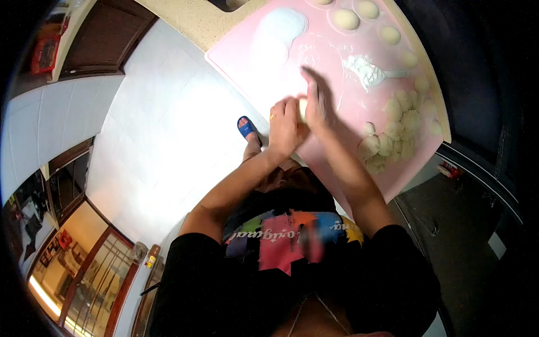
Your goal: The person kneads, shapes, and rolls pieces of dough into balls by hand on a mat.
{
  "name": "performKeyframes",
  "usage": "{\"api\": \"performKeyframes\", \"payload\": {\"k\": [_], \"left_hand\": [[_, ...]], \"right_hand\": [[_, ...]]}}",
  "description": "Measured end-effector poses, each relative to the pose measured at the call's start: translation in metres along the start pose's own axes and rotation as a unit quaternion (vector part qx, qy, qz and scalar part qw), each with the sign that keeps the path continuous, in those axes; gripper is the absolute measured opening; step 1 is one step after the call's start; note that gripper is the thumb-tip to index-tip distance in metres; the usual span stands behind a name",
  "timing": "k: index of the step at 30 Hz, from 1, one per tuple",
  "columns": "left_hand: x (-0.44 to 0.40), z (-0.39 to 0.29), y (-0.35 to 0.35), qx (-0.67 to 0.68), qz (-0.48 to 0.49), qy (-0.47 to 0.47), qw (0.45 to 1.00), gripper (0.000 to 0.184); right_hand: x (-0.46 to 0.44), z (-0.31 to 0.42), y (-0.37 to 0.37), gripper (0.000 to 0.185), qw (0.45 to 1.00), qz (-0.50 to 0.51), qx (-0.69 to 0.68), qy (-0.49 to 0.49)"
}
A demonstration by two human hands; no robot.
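A pale dough ball (303, 110) sits between my two hands, above the near edge of the pink mat (331, 73). My left hand (287, 124), with a ring on one finger, curls its fingers round the dough. From the other side, my right hand (316, 106) presses its palm against the dough, fingers stretched away from me. Much of the dough is hidden by the hands. On the mat to the right lies a heap of small dough pieces (404, 121). Several smooth round dough balls (346, 19) rest along the far right edge.
White flour is spread in a patch (281, 28) at the mat's far left. A spoon (396, 73) lies by a mound of flour (366, 72). The mat covers a speckled counter (191, 14). A foot in a blue slipper (245, 127) stands on the pale tiled floor (163, 123).
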State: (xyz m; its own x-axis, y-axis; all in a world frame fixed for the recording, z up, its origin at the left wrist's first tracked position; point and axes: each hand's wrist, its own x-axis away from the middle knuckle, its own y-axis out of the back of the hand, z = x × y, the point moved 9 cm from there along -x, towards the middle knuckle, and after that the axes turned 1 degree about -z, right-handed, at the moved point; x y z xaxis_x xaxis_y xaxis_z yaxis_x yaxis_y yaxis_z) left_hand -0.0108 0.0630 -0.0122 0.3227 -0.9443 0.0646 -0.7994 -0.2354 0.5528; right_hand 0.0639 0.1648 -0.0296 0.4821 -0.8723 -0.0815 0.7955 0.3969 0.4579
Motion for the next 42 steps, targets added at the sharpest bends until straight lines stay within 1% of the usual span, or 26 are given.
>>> {"api": "performKeyframes", "payload": {"k": [2,5,7,8,10,11,12,14,15,17,18,19,21,23,25,28,29,31,32,34,35,36,37,39,40,42], "left_hand": [[0.012,-0.006,0.006,0.038,0.014,-0.029,0.999,0.075],[0.004,-0.001,0.021,0.061,0.006,-0.060,0.996,0.077],[-0.014,0.012,0.040,0.032,-0.043,-0.058,0.997,0.076],[-0.027,0.021,0.050,0.008,-0.080,-0.048,0.996,0.072],[-0.054,0.045,0.080,-0.003,-0.132,-0.007,0.991,0.065],[-0.066,0.053,0.087,0.009,-0.145,0.023,0.989,0.062],[-0.075,0.061,0.090,0.013,-0.151,0.050,0.987,0.061],[-0.084,0.074,0.083,-0.023,-0.153,0.034,0.987,0.061],[-0.087,0.084,0.076,-0.061,-0.156,0.018,0.986,0.061],[-0.091,0.104,0.061,-0.136,-0.163,-0.012,0.977,0.062],[-0.090,0.110,0.055,-0.174,-0.164,-0.024,0.971,0.062],[-0.090,0.112,0.055,-0.193,-0.166,-0.028,0.967,0.062],[-0.089,0.110,0.059,-0.216,-0.197,-0.042,0.956,0.063],[-0.085,0.103,0.059,-0.220,-0.223,-0.052,0.948,0.064],[-0.084,0.095,0.059,-0.224,-0.230,-0.040,0.946,0.065],[-0.086,0.084,0.059,-0.230,-0.216,-0.034,0.948,0.065],[-0.086,0.087,0.057,-0.230,-0.218,-0.031,0.948,0.065],[-0.077,0.090,0.060,-0.231,-0.219,-0.042,0.947,0.066],[-0.077,0.091,0.061,-0.233,-0.219,-0.044,0.947,0.066],[-0.078,0.092,0.058,-0.239,-0.221,-0.045,0.945,0.066],[-0.079,0.092,0.056,-0.241,-0.219,-0.046,0.944,0.066],[-0.077,0.093,0.054,-0.241,-0.221,-0.040,0.944,0.066],[-0.077,0.091,0.053,-0.241,-0.225,-0.041,0.943,0.066],[-0.074,0.082,0.053,-0.251,-0.244,-0.052,0.935,0.066],[-0.073,0.078,0.055,-0.255,-0.252,-0.054,0.932,0.066],[-0.073,0.074,0.058,-0.251,-0.246,-0.049,0.935,0.066]], "right_hand": [[0.026,-0.006,0.002,0.050,1.000,-0.031,0.004,0.003],[0.038,0.008,0.012,0.050,0.988,-0.074,0.116,0.066],[0.036,-0.020,0.007,0.053,0.986,-0.045,-0.078,-0.138],[0.029,-0.038,0.017,0.048,0.959,-0.091,-0.148,-0.225],[-0.010,-0.032,0.056,0.050,0.963,-0.199,-0.131,-0.128],[-0.027,-0.039,0.082,0.050,0.971,-0.199,-0.035,-0.129],[-0.043,-0.036,0.101,0.049,0.962,-0.199,-0.021,-0.188],[-0.062,-0.062,0.118,0.034,0.958,-0.169,0.224,-0.056],[-0.063,-0.069,0.110,0.030,0.932,-0.141,0.333,0.016],[-0.055,-0.004,0.073,0.031,0.879,-0.076,0.460,0.102],[-0.061,0.007,0.054,0.041,0.910,0.026,0.399,0.109],[-0.076,0.015,0.049,0.041,0.910,0.029,0.399,0.111],[-0.103,0.039,0.036,0.047,0.859,0.022,0.449,0.247],[-0.126,0.009,0.076,0.053,0.825,-0.062,0.541,0.152],[-0.108,-0.028,0.121,0.065,0.805,-0.107,0.583,-0.019],[-0.040,-0.034,0.086,0.070,0.760,-0.052,0.647,0.010],[-0.030,-0.011,0.057,0.073,0.779,0.041,0.625,-0.015],[-0.015,0.043,0.013,0.072,0.886,0.114,0.428,0.138],[-0.032,0.042,0.010,0.072,0.887,0.116,0.425,0.141],[-0.082,0.051,0.011,0.064,0.901,0.052,0.362,0.234],[-0.107,0.036,0.031,0.063,0.881,0.032,0.453,0.130],[-0.117,0.018,0.057,0.062,0.839,-0.032,0.536,0.085],[-0.109,-0.004,0.089,0.060,0.834,-0.101,0.539,0.056],[-0.072,-0.042,0.120,0.064,0.828,-0.059,0.547,-0.111],[-0.052,-0.038,0.114,0.064,0.827,-0.060,0.549,-0.109],[-0.011,-0.015,0.058,0.070,0.833,0.046,0.551,-0.011]]}}
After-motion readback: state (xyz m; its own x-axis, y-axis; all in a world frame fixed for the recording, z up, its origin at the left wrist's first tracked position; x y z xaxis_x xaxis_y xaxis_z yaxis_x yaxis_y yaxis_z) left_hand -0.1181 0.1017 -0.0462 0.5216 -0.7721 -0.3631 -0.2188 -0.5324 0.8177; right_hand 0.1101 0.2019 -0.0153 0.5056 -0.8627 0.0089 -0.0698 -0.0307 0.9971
